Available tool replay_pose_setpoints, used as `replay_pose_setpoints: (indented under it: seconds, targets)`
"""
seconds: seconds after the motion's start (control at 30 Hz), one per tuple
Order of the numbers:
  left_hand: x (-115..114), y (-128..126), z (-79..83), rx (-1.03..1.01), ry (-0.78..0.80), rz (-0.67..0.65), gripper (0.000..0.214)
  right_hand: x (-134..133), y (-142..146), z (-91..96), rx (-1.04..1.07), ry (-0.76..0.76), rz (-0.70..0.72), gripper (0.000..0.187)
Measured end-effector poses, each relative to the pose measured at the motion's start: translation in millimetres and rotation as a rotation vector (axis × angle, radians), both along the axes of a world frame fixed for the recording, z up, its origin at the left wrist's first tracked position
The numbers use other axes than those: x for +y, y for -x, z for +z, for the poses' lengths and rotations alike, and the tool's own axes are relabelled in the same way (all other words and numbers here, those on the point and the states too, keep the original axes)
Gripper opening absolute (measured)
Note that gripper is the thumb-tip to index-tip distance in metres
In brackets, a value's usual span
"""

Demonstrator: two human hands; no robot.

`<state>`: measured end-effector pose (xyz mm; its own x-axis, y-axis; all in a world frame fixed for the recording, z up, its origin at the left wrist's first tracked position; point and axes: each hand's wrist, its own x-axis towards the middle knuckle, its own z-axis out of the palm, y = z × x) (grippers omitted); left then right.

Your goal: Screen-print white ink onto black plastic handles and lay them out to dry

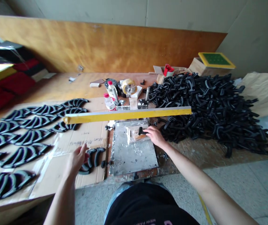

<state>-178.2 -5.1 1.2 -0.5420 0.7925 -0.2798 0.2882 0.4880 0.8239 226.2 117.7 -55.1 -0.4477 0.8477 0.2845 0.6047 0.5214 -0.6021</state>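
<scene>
My right hand (pixel 154 135) pinches the end of a small black plastic handle (pixel 141 131), which lies on a pale block covered in clear tape. That block sits on a grey metal plate (pixel 134 153) of a bench jig. Off to the left, my left hand (pixel 77 156) hovers over a cardboard sheet (pixel 63 170), slightly blurred, with its fingers apart and nothing seen in them. Beside it lie several curved black handles (pixel 96 156), partly hidden by the hand. A long yellow-edged bar (pixel 129 115), probably a screen frame's edge, spans above the plate.
Fanned rows of black handles (pixel 26 153) cover the cardboard at left. A large heap of black handles (pixel 206 106) fills the right side. Behind the jig stand red-capped bottles (pixel 112 90) and a tape roll (pixel 128 87). A green screen with yellow frame (pixel 215 60) rests on a wooden box.
</scene>
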Motion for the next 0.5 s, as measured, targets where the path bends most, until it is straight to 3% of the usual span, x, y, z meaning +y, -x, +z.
replay_pose_setpoints:
  seconds: [0.1,0.17,0.23,0.33,0.43,0.5]
  targets:
    - [40.8,-44.5,53.0,-0.104,-0.331,-0.046,0.048,0.4,41.5,2.8,-0.116,-0.061,0.154,0.027]
    - [60.4,-73.8,86.0,-0.184,-0.54,-0.041,0.04,3.5,52.0,2.7,-0.201,-0.095,0.179,0.026]
    - [72.3,-95.6,108.1,-0.216,-0.654,-0.06,0.037,4.6,54.9,2.5,-0.279,-0.125,0.197,0.026]
    - [78.6,-112.5,117.8,-0.161,-0.681,-0.021,0.042,0.0,60.7,2.7,-0.33,-0.171,0.209,0.028]
    - [73.7,-117.1,112.6,-0.15,-0.654,0.0,0.045,-5.4,71.6,5.0,-0.36,-0.182,0.262,0.043]
    - [63.7,-116.3,107.6,-0.149,-0.612,-0.016,0.048,-3.0,71.8,9.3,-0.351,-0.138,0.207,0.044]
